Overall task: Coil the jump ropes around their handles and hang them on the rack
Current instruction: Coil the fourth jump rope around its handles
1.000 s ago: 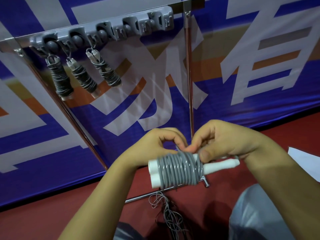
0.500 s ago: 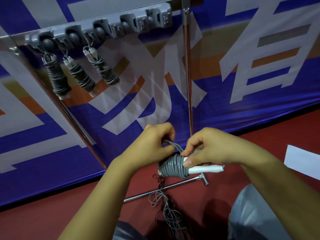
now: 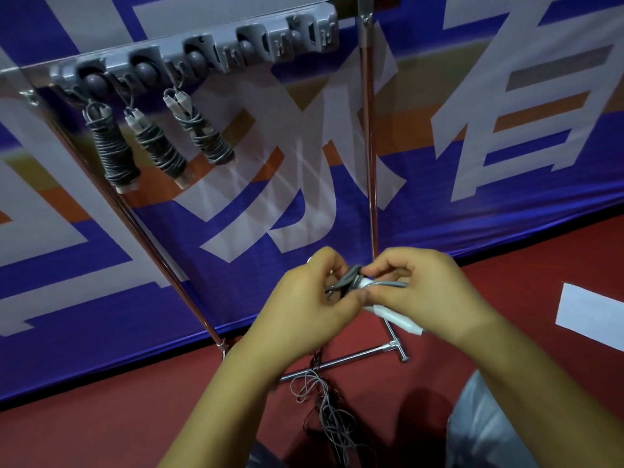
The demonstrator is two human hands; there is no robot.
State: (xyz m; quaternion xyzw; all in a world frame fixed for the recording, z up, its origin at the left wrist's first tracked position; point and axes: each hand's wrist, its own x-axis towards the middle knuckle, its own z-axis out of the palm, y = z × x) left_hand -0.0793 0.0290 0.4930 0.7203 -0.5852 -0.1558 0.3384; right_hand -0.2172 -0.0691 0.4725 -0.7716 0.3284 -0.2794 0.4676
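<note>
Three coiled jump ropes point(image 3: 158, 143) are hanging side by side from the left end of the grey rack point(image 3: 202, 54), each wound tightly round its handles, while the hooks and clips toward the right end of the rack are standing free. Well below the rack, both hands are working close together on a fourth rope point(image 3: 351, 282): the left hand point(image 3: 310, 302) is curling its fingers round the grey coil, and the right hand point(image 3: 415, 292) is pinching the cord where it meets the white handles point(image 3: 398, 315), whose tips are poking out beneath the right wrist. Most of the bundle is hidden by the fingers, so how neatly it is wound cannot be told. The step in hand looks like tucking or securing the rope's last turn before hanging it. Further below the rack, by its metal foot point(image 3: 364, 354), a loose tangle of cords point(image 3: 331, 410) is lying on the red floor point(image 3: 101, 417), which suggests more ropes are waiting to be coiled
</note>
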